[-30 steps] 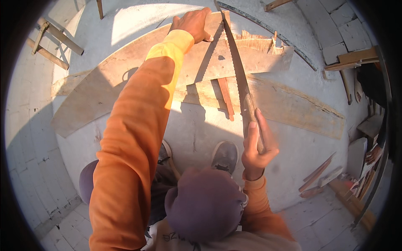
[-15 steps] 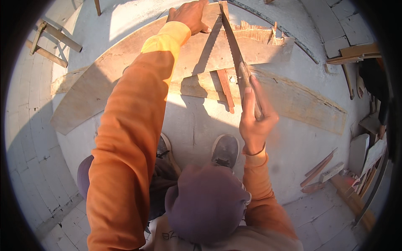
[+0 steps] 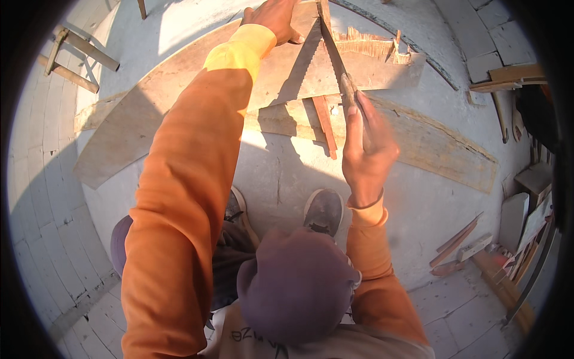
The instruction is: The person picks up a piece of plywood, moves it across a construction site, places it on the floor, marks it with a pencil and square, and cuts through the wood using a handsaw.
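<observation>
My left hand (image 3: 272,19) grips the top edge of a broad plywood board (image 3: 379,75) with a curved left side, fingers curled over it and thumb on its face. My right hand (image 3: 368,152) is closed on the wooden handle of a long hand saw, whose toothed blade (image 3: 332,51) lies across the board just right of my left hand and casts a jagged shadow. A splintered edge (image 3: 362,49) runs along the board's upper right. Underneath are a long weathered plank (image 3: 442,161) and a short reddish batten (image 3: 323,125). The saw's far tip is hard to make out.
A wooden stool-like frame (image 3: 81,51) lies at upper left. Timber offcuts (image 3: 508,81) and flat panels (image 3: 514,221) crowd the right side, with thin strips (image 3: 454,242) on the floor. My shoes (image 3: 323,209) and a purple cap (image 3: 290,281) are below the board.
My right hand and the saw have moved forward, up the picture. My left hand sits slightly higher in view, still holding the board's edge.
</observation>
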Motion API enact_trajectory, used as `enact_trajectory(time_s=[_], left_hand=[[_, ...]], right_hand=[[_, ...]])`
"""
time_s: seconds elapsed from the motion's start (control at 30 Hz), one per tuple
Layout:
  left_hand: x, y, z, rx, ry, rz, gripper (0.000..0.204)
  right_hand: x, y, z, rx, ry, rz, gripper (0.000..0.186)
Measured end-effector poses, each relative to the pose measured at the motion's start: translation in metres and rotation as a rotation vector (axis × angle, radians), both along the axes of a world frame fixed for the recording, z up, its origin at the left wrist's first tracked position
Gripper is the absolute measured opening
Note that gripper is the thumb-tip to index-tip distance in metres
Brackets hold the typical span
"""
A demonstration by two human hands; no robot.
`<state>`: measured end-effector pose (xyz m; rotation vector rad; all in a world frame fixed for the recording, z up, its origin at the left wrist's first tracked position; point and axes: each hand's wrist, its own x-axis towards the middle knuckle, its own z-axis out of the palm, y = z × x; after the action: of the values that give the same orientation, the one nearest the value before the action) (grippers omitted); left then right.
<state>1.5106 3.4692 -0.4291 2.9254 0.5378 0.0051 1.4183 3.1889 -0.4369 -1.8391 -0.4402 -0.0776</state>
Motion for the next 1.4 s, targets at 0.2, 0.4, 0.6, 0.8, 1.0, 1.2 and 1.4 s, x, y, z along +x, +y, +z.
enact_trajectory(time_s=[0.2, 0.4, 0.6, 0.8, 1.0, 1.2, 1.4], left_hand=[[-0.011, 0.014, -0.003, -0.001, 0.021, 0.036, 0.099], [0.006, 0.009, -0.015, 0.040, -0.007, 0.007, 0.101], [-0.012, 0.022, -0.011, 0.024, 0.011, 0.042, 0.102], [0.007, 0.005, -0.012, 0.008, -0.006, -0.008, 0.101], [-0.008, 0.008, 0.006, -0.011, 0.093, 0.084, 0.099], [0.005, -0.004, 0.005, -0.048, 0.015, -0.018, 0.100], [-0.012, 0.017, -0.003, -0.026, 0.032, 0.027, 0.100]], right_hand=[[-0.055, -0.023, -0.004, 0.228, 0.214, -0.106, 0.032], [0.002, 0.003, 0.005, -0.017, 0.076, -0.027, 0.032], [-0.059, -0.047, -0.013, -0.054, -0.014, 0.008, 0.032], [-0.004, -0.009, -0.009, -0.034, -0.083, -0.017, 0.032], [-0.088, -0.075, -0.011, -0.124, -0.030, -0.011, 0.031], [0.010, 0.007, -0.005, -0.076, -0.072, -0.028, 0.031], [-0.086, -0.073, -0.010, -0.158, -0.038, 0.041, 0.034]])
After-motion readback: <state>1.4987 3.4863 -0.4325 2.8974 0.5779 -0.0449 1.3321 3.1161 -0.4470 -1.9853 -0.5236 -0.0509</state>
